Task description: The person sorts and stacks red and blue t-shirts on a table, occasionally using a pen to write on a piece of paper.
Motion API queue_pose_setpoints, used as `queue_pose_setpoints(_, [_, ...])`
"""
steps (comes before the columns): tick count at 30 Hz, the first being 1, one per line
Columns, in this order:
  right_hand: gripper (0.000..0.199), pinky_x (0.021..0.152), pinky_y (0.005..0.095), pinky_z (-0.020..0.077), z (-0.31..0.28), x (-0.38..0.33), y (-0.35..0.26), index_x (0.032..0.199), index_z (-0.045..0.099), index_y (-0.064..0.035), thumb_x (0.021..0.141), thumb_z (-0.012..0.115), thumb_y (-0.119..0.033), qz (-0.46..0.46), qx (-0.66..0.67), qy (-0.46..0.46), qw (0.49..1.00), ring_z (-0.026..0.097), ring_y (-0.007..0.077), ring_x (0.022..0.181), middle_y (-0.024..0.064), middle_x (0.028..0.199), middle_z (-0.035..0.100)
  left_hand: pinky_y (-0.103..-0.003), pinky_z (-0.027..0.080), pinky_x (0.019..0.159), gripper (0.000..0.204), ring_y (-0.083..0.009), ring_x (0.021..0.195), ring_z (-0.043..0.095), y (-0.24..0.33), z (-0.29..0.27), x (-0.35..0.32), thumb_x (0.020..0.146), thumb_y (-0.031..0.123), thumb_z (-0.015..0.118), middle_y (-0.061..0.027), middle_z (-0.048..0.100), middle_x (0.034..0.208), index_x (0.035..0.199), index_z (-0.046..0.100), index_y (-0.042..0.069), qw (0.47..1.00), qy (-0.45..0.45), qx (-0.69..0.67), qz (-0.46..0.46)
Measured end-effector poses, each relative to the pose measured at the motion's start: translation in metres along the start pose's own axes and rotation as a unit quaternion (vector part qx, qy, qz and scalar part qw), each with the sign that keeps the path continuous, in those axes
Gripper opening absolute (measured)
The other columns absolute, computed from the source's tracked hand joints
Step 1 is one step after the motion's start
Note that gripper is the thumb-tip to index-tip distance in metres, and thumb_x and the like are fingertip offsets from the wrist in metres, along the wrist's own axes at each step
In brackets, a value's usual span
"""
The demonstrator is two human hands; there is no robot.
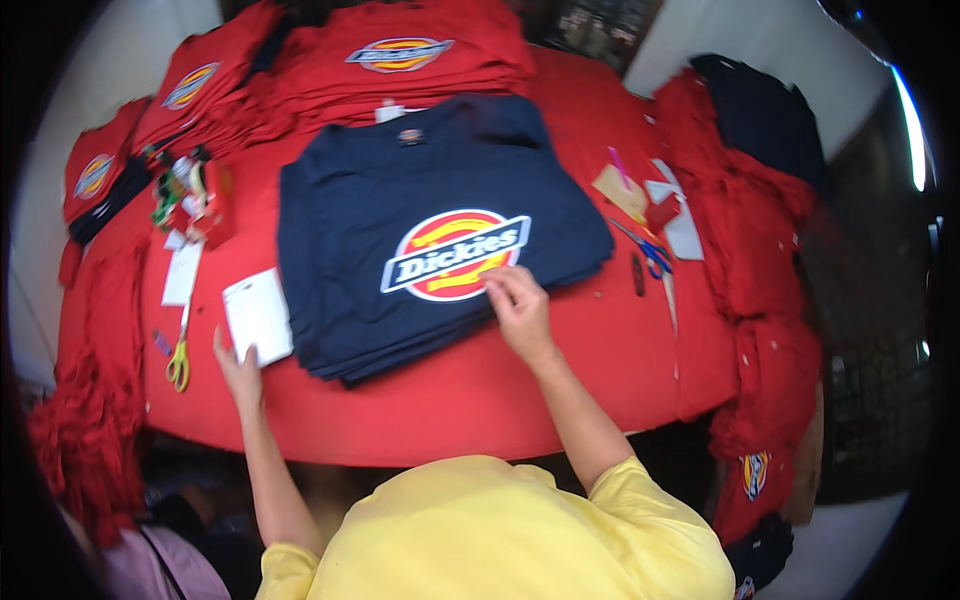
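We are facing a red-covered table [450, 425], on which a stack of folded navy shirts [345, 290] is lying directly before us. A large oval print [450, 255] in red, yellow and white is showing on the top shirt. At its lower right edge we are holding our right hand [525, 315] with thumb and fingertips nearly meeting, the shirt lying right beneath them; we cannot tell whether they are pinching any cloth. Left of the stack, our left hand [243, 380] is holding its thumb and forefinger apart, the thumb overlapping the lower edge of a white card [258, 315]. Yellow-handled scissors [178, 368] are lying left of that hand.
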State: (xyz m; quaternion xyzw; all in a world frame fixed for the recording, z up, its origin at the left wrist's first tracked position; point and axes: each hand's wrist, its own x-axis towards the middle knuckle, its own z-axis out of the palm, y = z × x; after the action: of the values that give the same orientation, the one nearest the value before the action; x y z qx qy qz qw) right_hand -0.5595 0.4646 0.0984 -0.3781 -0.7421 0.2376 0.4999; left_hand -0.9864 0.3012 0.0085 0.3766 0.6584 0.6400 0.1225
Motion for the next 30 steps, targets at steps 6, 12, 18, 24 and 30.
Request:
queue_pose_setpoints(6, [0.014, 0.078, 0.0302, 0.0485, -0.172, -0.009, 0.125, 0.100, 0.070, -0.0017, 0.092, 0.060, -0.007, 0.119, -0.224, 0.167, 0.953, 0.062, 0.0193, 0.088, 0.0099, 0.093, 0.065, -0.034, 0.043, 0.099, 0.047, -0.0230, 0.118, 0.054, 0.064, 0.017, -0.055, 0.089, 0.003, 0.062, -0.0175, 0.056, 0.132, 0.133, 0.050, -0.006, 0.983, -0.031, 0.133, -0.122])
queue_pose_setpoints(12, [0.022, 0.088, 0.0414, 0.0470, -0.248, -0.010, 0.172, 0.108, 0.069, -0.0049, 0.088, 0.063, -0.011, 0.239, -0.375, 0.165, 0.880, 0.059, 0.0327, 0.099, 0.0145, 0.107, 0.064, -0.034, 0.042, 0.099, 0.045, -0.0237, 0.118, 0.054, 0.085, 0.003, -0.093, 0.090, 0.004, 0.061, -0.0177, 0.056, 0.133, 0.132, 0.052, -0.005, 0.965, -0.035, 0.142, -0.216])
queue_pose_setpoints(18, [0.032, 0.096, 0.0452, 0.0428, -0.236, 0.009, 0.193, 0.117, 0.066, -0.0082, 0.086, 0.068, -0.017, 0.249, -0.479, 0.056, 0.840, 0.050, 0.0346, 0.114, 0.0157, 0.117, 0.061, -0.035, 0.042, 0.100, 0.043, -0.0245, 0.116, 0.055, 0.088, 0.000, -0.103, 0.090, 0.007, 0.061, -0.0180, 0.057, 0.131, 0.132, 0.053, -0.004, 0.965, -0.025, 0.187, -0.179])
queue_pose_setpoints(24, [0.032, 0.092, 0.0459, 0.0440, -0.209, 0.017, 0.182, 0.113, 0.064, -0.0059, 0.084, 0.070, -0.016, 0.178, -0.494, 0.093, 0.846, 0.053, 0.0359, 0.108, 0.0186, 0.112, 0.059, -0.035, 0.043, 0.099, 0.042, -0.0238, 0.115, 0.056, 0.086, 0.000, -0.105, 0.093, 0.009, 0.058, -0.0165, 0.056, 0.132, 0.133, 0.052, -0.004, 0.965, -0.012, 0.158, -0.207])
queue_pose_setpoints(30, [0.022, 0.082, 0.0453, 0.0464, -0.193, -0.009, 0.177, 0.103, 0.063, -0.0024, 0.084, 0.070, -0.011, 0.199, -0.463, 0.075, 0.860, 0.057, 0.0381, 0.096, 0.0187, 0.103, 0.059, -0.034, 0.043, 0.098, 0.041, -0.0219, 0.115, 0.055, 0.075, -0.005, -0.109, 0.095, 0.009, 0.056, -0.0152, 0.055, 0.134, 0.134, 0.051, -0.003, 0.974, 0.011, 0.123, -0.191])
